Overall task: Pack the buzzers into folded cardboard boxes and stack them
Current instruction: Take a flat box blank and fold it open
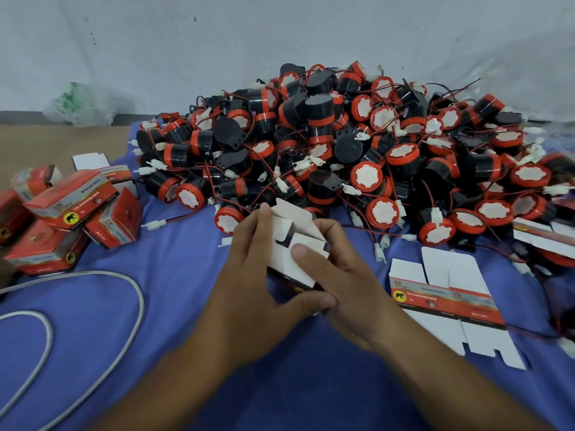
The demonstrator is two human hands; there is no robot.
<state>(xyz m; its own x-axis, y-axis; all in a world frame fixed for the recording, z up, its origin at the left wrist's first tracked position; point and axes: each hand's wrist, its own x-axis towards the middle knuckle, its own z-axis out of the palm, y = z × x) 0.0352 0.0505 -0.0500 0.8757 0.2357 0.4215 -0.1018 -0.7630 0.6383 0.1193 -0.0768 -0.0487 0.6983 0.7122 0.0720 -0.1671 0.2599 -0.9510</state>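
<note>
At the middle of the blue cloth (174,306), the left hand (249,275) and the right hand (348,290) both curl round one half-folded cardboard box (287,265), white inside, its flaps up. Just behind it lies the heap of round black-and-red buzzers (342,150). Packed red boxes (68,209) sit piled at left, and a flat unfolded carton (448,301) lies at right.

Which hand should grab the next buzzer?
Probably the right hand: it only thumbs a flap of the white cardboard box, which the left hand grips, and black-and-red round plastic buzzers lie just beyond it.
</note>
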